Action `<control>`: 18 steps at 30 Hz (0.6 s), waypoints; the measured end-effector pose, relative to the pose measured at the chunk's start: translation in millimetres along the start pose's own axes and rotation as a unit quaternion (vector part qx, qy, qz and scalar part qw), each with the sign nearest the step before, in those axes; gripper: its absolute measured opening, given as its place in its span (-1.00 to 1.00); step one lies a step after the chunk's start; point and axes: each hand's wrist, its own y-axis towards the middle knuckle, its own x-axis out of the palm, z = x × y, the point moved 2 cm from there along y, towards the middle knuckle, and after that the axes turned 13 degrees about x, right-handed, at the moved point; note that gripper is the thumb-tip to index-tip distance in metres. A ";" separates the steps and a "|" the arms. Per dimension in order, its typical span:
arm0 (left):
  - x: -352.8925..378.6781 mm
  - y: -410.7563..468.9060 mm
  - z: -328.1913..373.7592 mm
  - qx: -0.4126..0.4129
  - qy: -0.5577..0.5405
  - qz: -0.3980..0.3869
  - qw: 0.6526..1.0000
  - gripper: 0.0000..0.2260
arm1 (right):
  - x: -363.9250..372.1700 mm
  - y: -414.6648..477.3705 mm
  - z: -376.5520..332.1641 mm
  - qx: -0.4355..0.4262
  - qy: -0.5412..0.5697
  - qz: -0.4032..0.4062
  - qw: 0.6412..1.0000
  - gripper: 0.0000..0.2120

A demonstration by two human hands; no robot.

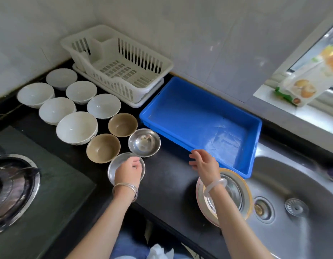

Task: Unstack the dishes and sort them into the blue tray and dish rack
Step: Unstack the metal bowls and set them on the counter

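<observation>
Several white bowls stand apart on the black counter, with two tan bowls and a steel bowl beside them. My left hand rests on the rim of a second steel bowl in front. My right hand hovers open above the counter, just past a stack of plates topped by a steel dish. The blue tray and the white dish rack behind hold nothing.
A gas stove burner lies at the left. A steel sink is at the right, the plate stack overlapping its edge. A printed carton sits on the windowsill. Tiled wall runs behind the rack.
</observation>
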 end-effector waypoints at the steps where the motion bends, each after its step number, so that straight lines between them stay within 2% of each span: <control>1: 14.4 -5.0 10.6 0.016 -0.013 -0.026 0.999 -0.77 | -15.8 -2.2 6.8 0.001 -0.008 0.023 1.000 -0.83; 5: 73.8 -29.8 47.7 0.071 -0.025 -0.129 0.989 -0.78 | -79.5 -11.3 42.8 0.015 -0.106 0.158 0.982 -0.94; 9: 120.9 -48.6 75.4 0.107 -0.013 -0.220 0.970 -0.66 | -120.1 -20.2 79.5 0.035 -0.182 0.253 0.950 -0.76; 13: 145.9 -57.9 85.0 0.127 -0.013 -0.296 0.946 -0.58 | -124.6 -19.1 102.8 0.097 -0.219 0.209 0.948 -0.50; 16: 153.3 -57.8 84.0 0.124 0.020 -0.288 0.949 -0.64 | -121.0 -16.9 111.3 0.117 -0.228 0.194 0.947 -0.41; 18: 155.9 -57.3 82.4 0.124 0.041 -0.286 0.949 -0.66 | -118.8 -15.3 114.0 0.128 -0.242 0.194 0.942 -0.42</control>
